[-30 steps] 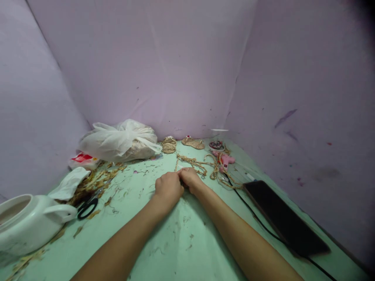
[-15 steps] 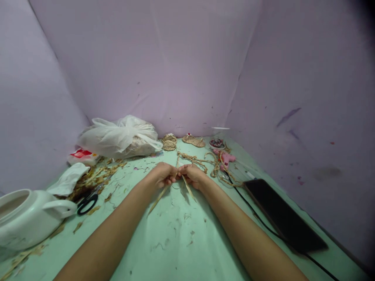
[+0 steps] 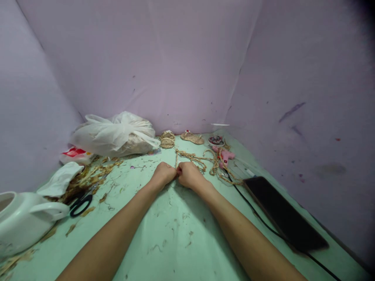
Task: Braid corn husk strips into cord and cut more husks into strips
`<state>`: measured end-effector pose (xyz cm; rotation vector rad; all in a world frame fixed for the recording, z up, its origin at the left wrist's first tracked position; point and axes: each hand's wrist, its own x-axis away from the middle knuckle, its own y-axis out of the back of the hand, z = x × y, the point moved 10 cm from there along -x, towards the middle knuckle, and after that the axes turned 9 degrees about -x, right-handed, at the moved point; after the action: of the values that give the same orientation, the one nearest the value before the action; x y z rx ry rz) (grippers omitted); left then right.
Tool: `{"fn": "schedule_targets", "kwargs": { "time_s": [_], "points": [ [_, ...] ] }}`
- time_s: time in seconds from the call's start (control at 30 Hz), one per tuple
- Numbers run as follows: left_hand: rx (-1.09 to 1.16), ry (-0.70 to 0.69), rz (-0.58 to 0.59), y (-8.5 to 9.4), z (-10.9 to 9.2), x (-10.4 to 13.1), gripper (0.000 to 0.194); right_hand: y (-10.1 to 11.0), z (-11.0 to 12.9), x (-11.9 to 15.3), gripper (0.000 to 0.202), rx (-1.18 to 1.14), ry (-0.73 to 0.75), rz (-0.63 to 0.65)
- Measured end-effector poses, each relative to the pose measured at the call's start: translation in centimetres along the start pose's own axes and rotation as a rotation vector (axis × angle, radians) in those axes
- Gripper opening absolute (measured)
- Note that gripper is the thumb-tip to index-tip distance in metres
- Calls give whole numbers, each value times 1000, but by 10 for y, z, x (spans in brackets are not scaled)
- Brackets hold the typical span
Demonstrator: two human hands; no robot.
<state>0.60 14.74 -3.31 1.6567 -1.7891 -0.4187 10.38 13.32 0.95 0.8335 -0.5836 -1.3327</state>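
Note:
My left hand point(image 3: 164, 173) and my right hand point(image 3: 189, 174) meet over the middle of the green tabletop point(image 3: 172, 242), both closed with fingers curled in. Between them they pinch the near end of a tan braided cord point(image 3: 176, 157), which looks like dried plant fibre. From my hands the cord runs straight away from me, then turns right into a loose heap of braid point(image 3: 195, 157). The strand ends inside my fists are hidden.
Left are a white ceramic pot point(image 3: 26, 222), black-handled scissors point(image 3: 80, 205), dry fibre scraps point(image 3: 84, 183) and a tied plastic bag point(image 3: 117, 134). Small woven pieces point(image 3: 167, 139) and a woven sole point(image 3: 191, 137) lie behind. Right are a pink glue gun point(image 3: 225, 156), its black cable point(image 3: 249, 207) and a dark tablet-like slab point(image 3: 285, 212).
The two loose strands that stuck out toward me from my hands no longer show. Both hands have turned and closed more tightly. The view has shifted slightly.

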Motion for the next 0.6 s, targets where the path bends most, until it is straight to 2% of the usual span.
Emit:
{"fn": "schedule_targets", "kwargs": {
  "time_s": [0.1,0.23,0.43,0.53,0.6],
  "points": [
    [4,-23,-47,2,-3,3,17,6,6,5,19,149,-48,-7],
    [33,19,-68,4,-3,6,15,18,7,10,22,198,-152,8],
    [138,118,75,-2,-1,13,12,9,25,17,21,209,-103,49],
    [172,120,119,-2,-1,16,13,7,38,23,18,200,-53,54],
    [184,98,145,-2,-1,16,12,10,44,28,15,145,-20,127]
  ]
}}
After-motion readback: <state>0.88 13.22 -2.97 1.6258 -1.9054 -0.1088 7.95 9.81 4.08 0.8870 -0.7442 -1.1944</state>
